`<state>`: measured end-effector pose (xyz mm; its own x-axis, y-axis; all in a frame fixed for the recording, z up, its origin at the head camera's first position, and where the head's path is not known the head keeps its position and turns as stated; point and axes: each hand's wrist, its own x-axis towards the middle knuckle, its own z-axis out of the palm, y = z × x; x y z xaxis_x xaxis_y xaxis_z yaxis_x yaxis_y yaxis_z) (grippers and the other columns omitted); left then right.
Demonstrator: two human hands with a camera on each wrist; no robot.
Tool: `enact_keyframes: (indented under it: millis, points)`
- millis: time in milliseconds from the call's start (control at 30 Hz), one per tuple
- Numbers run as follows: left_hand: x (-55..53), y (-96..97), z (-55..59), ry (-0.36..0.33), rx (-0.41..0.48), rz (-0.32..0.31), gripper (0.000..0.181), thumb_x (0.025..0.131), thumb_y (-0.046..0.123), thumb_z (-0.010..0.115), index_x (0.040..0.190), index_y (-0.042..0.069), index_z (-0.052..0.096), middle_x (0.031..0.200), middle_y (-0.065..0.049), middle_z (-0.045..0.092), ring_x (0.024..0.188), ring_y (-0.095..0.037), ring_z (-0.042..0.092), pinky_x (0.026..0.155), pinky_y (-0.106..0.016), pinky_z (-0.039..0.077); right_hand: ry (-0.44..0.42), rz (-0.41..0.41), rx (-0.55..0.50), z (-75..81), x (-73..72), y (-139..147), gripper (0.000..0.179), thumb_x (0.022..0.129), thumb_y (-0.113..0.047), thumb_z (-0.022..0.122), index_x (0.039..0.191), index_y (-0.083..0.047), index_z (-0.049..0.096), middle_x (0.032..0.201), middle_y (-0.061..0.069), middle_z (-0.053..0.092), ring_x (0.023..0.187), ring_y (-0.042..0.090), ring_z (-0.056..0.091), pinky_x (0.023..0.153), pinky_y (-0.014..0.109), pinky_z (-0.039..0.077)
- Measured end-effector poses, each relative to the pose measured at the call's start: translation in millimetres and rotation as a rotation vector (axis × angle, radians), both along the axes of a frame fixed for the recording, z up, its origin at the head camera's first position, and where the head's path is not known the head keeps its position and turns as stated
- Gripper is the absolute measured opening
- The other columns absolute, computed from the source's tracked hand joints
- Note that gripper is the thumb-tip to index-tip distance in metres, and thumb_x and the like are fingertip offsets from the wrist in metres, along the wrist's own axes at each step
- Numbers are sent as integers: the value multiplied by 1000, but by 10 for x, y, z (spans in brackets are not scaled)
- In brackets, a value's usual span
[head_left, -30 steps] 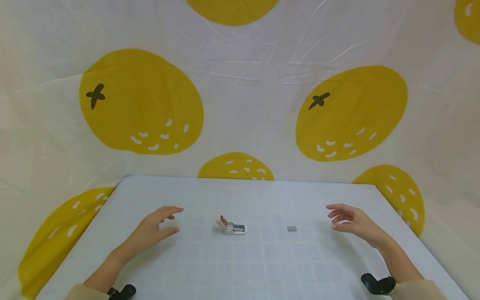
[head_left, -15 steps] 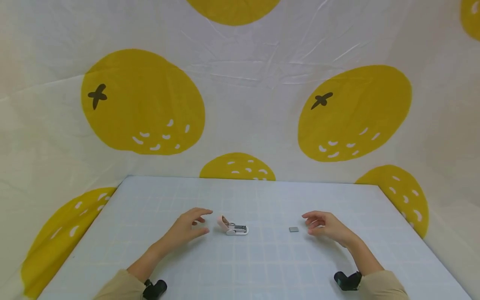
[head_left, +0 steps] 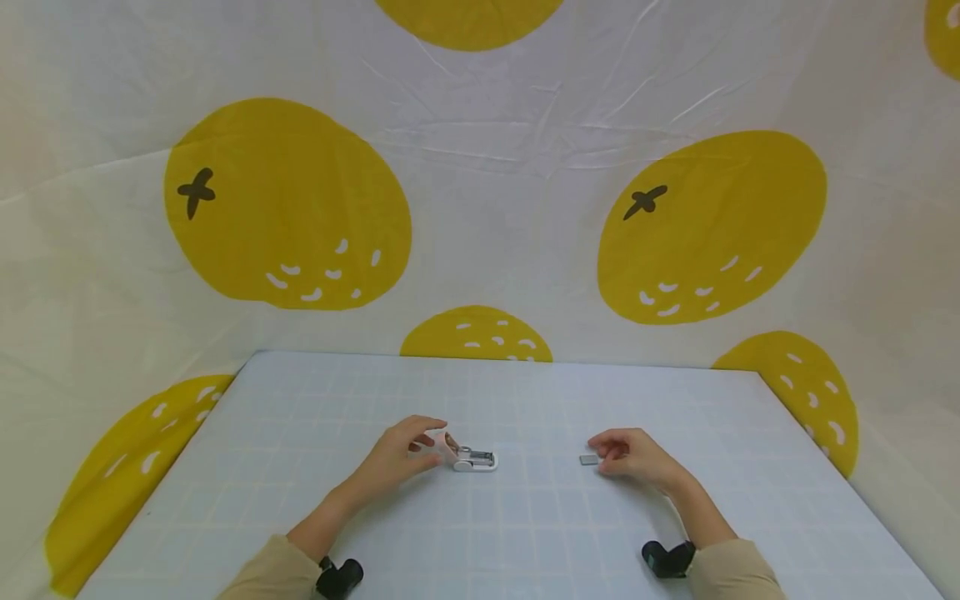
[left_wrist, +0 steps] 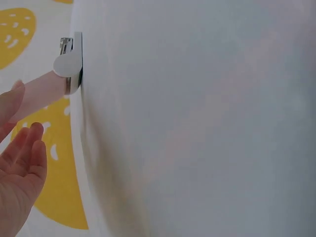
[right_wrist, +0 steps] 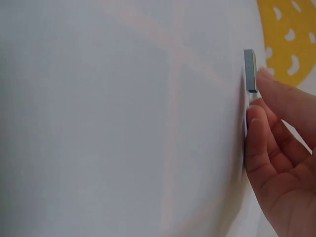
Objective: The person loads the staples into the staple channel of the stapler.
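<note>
A: See anything on the table (head_left: 525, 542)?

B: Yes, see a little pink and white stapler (head_left: 474, 466), near the middle, with the pink lid (left_wrist: 44, 93) tipped up and leaning over toward the left hand (head_left: 393, 452), and with shiny metal parts inside

A: What shape for that left hand?

B: Spread, with thumb and fingers bent a bit round the high end of the lid, thumb on the near side, touching or only very close, cannot tell

A: And holding anything with the right hand (head_left: 641, 458)?

B: Cannot say for sure, but can see bent fingers, with a gap between thumb and pointing finger, right by one end of a small flat grey block (head_left: 587, 460), much like a strip of staples, but too tiny to be certain

A: Close to the stapler?

B: No, well apart from it, over to the right, flat on the same pale table with faint squares

A: Anything on the arms?

B: Yes, tan sleeves (head_left: 277, 571), plus a black camera (head_left: 667, 559) by each wrist

A: And at the back?

B: A big whitish cloth (head_left: 502, 208) with creases, and on it big yellow fruit (head_left: 288, 208), two with a dark cross mark and lots with little white squiggles
</note>
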<state>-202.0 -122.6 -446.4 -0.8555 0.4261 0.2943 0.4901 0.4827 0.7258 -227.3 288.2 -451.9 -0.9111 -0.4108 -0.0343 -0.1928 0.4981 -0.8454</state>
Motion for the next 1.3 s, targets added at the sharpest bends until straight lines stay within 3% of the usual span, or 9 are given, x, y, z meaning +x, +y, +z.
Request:
enact_keyframes:
  millis: [400,667,833,967,1167,1300]
  points:
    - [8,61,48,-3,49,4,43,82,12,71,122,2,58,115,-14,60,90,-18,61,80,-29,51,-8,22,132,28,-63,-73,24,72,-1,76,93,1,67,75,3,54,69,15,49,58,21,43]
    - [1,59,94,-11,62,26,33,79,5,72,111,1,64,104,-4,64,82,-11,59,76,-25,51,2,29,170,56,-97,-98,20,70,-2,78,87,0,69,72,0,54,66,13,49,57,22,43]
    - [-7,76,114,-24,54,51,31,78,3,73,108,1,66,102,-3,65,79,-11,58,74,-23,51,6,30,159,85,-73,-118,18,71,-2,77,86,1,69,72,0,55,67,11,48,57,21,43]
    - [-3,85,121,-60,55,71,30,78,5,73,107,1,66,102,-4,65,79,-12,59,74,-21,51,48,48,181,77,-53,-127,16,73,-4,76,86,0,68,73,-2,56,67,9,48,58,21,43]
    - [0,91,155,-133,66,86,28,79,4,72,107,1,66,103,-5,65,81,-15,59,75,-21,50,187,115,260,80,-26,-147,13,76,-4,73,87,-3,66,75,-4,54,69,6,46,61,22,43]
    - [-14,103,176,-151,63,97,29,79,4,72,107,1,66,103,-5,66,81,-15,59,74,-22,50,211,123,288,88,-13,-157,12,78,-4,71,88,-4,64,79,-4,55,72,6,48,63,23,44]
